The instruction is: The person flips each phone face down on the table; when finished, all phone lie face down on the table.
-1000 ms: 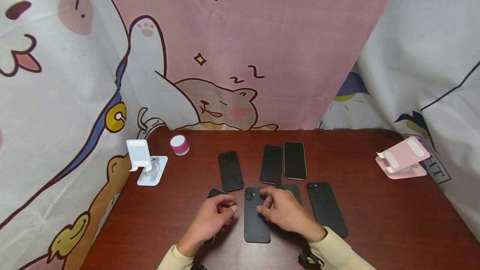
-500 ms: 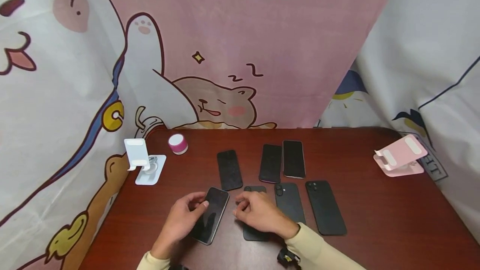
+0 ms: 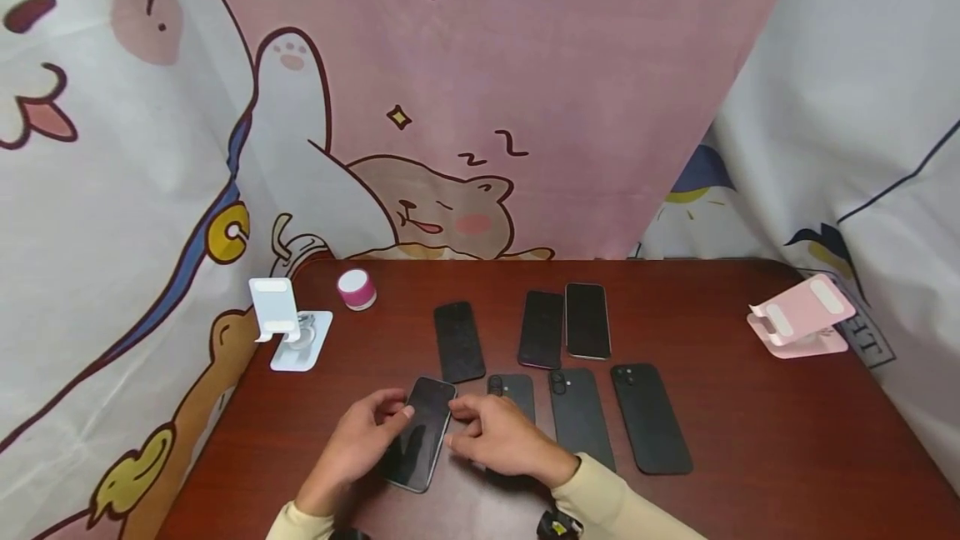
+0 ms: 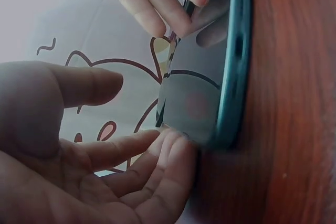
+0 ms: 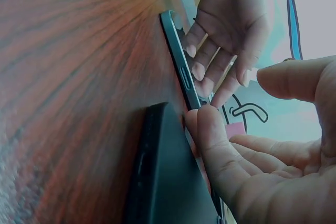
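Observation:
A smartphone (image 3: 423,440) lies screen up on the reddish-brown table, its top tilted to the right. My left hand (image 3: 363,436) is at its left edge; in the left wrist view the fingertips (image 4: 176,145) touch the phone's side while the thumb stands off above. From the other side, my right hand (image 3: 502,436) has its fingertips at the phone's right edge, its thumb raised apart in the right wrist view. Partly under the right hand lies a dark phone (image 3: 517,390), back up, its lower part hidden.
Two more phones lie back up to the right, a dark grey phone (image 3: 579,411) and a black phone (image 3: 651,419). Behind are three screen-up phones (image 3: 459,340). A pale blue stand (image 3: 276,307) and pink-and-white jar (image 3: 356,290) are left, a pink stand (image 3: 810,307) right.
My left hand shifted left from over the screen-up phone to its left edge, uncovering the screen. My right hand moved left, from over the back-up phones to the screen-up phone's right edge.

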A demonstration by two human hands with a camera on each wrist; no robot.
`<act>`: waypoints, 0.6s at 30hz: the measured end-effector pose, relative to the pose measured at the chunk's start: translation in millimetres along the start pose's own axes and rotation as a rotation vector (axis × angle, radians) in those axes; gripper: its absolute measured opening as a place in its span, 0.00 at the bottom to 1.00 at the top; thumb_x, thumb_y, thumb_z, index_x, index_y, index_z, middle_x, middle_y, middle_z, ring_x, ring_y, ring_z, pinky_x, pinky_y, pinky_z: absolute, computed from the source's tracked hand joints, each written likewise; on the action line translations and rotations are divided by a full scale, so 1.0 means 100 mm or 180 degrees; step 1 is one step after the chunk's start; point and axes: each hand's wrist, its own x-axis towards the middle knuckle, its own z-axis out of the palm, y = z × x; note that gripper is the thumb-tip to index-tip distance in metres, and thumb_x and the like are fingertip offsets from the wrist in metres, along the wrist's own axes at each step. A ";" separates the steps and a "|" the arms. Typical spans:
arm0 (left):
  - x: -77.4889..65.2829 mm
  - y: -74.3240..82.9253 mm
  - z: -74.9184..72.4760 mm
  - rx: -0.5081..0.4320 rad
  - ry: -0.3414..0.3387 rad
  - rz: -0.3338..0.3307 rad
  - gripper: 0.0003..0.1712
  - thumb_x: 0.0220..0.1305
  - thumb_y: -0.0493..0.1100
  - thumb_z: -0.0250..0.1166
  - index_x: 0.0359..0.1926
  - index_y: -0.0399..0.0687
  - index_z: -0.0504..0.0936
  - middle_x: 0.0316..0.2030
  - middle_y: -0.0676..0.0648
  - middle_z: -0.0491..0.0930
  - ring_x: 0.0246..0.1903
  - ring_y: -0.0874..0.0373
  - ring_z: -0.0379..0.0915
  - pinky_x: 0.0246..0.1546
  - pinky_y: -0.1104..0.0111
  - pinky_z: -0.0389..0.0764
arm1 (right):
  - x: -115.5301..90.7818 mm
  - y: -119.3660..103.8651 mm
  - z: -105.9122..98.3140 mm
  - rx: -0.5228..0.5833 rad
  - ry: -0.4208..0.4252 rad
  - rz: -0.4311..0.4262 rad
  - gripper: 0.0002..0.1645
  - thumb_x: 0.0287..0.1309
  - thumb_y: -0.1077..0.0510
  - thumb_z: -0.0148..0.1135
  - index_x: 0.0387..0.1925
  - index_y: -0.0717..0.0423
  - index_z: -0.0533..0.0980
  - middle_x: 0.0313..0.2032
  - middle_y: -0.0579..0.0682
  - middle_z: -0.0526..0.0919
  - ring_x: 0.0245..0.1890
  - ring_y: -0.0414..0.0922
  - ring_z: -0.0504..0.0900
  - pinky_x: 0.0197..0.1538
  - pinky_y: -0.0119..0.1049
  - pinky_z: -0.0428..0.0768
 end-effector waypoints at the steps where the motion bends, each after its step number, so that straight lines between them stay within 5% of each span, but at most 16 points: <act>1: 0.00 0.00 0.00 -0.0030 -0.0020 -0.0013 0.27 0.71 0.48 0.71 0.64 0.36 0.81 0.46 0.45 0.87 0.41 0.54 0.82 0.37 0.64 0.83 | 0.00 0.00 0.00 -0.0003 -0.0001 -0.0003 0.34 0.67 0.49 0.71 0.66 0.64 0.77 0.61 0.61 0.86 0.47 0.41 0.91 0.44 0.29 0.87; 5: -0.01 0.00 0.01 -0.0218 -0.0111 -0.0105 0.28 0.71 0.45 0.70 0.64 0.32 0.80 0.43 0.44 0.85 0.35 0.54 0.81 0.32 0.64 0.85 | 0.01 0.01 0.01 0.0002 0.0002 0.0011 0.35 0.67 0.47 0.71 0.67 0.65 0.76 0.61 0.61 0.85 0.48 0.43 0.91 0.46 0.31 0.88; 18: -0.02 -0.03 0.06 -0.0748 -0.0228 -0.0104 0.26 0.75 0.41 0.64 0.62 0.20 0.77 0.45 0.37 0.85 0.38 0.53 0.82 0.38 0.58 0.90 | 0.00 -0.03 0.10 0.0075 0.0226 -0.0057 0.36 0.64 0.53 0.72 0.67 0.71 0.74 0.61 0.66 0.84 0.48 0.46 0.91 0.47 0.29 0.86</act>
